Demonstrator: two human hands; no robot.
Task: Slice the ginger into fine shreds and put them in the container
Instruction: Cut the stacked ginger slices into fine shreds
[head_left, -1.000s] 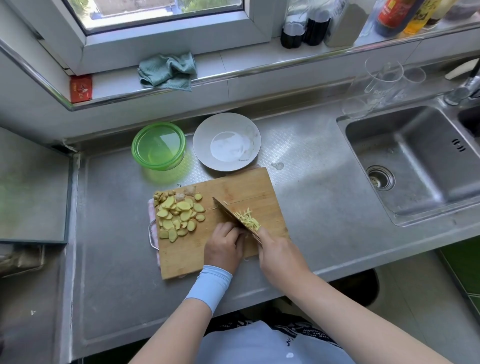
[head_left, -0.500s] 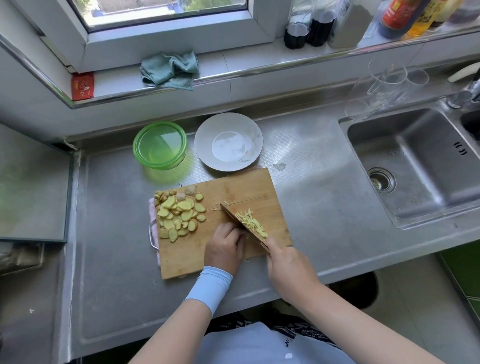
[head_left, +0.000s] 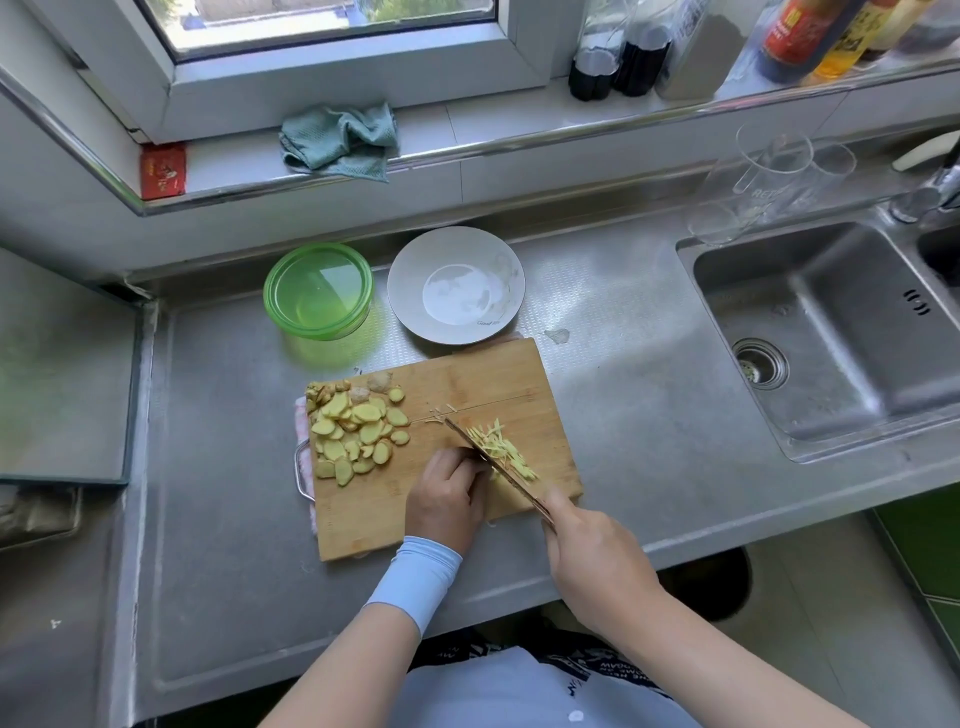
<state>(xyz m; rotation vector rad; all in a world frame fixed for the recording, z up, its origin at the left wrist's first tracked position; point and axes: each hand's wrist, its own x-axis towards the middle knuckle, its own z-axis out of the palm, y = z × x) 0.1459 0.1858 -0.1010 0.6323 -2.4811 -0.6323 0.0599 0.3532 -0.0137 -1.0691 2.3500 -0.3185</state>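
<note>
Right hand (head_left: 587, 551): fist closed round the handle of a thin dark-bladed knife (head_left: 488, 457), blade running diagonally away, tip down on the board. Left hand (head_left: 447, 493): pale blue fabric sleeve (head_left: 415, 577) at the wrist, fingers curled, knuckles against the blade's left flat. Anything under those fingers hidden, so grip can't be told.

Fine pale-yellow ginger shreds (head_left: 501, 447): loose ragged heap on the blade's right side, a few stray slivers past the tip. Flat oval yellow ginger slices (head_left: 358, 426): overlapping pile on the board's left half, knobbly beige offcuts at the far edge of the pile. Bare strip of wood between pile and blade.

Rectangular bamboo cutting board (head_left: 467, 379): smooth, faint crack line across the middle, wire loop handle on the left end, pink cloth (head_left: 301, 415) peeking out underneath. Shreds near the board's right edge.

Round translucent green plastic container (head_left: 318, 291): behind the board's left corner, apart from it, just beside a round glossy grey-white plate (head_left: 498, 270). Plate's near rim right at the board's far edge.

Brushed stainless steel counter (head_left: 208, 467): open stretch left of the board, another between board and recessed steel sink (head_left: 831, 332) on the right.
</note>
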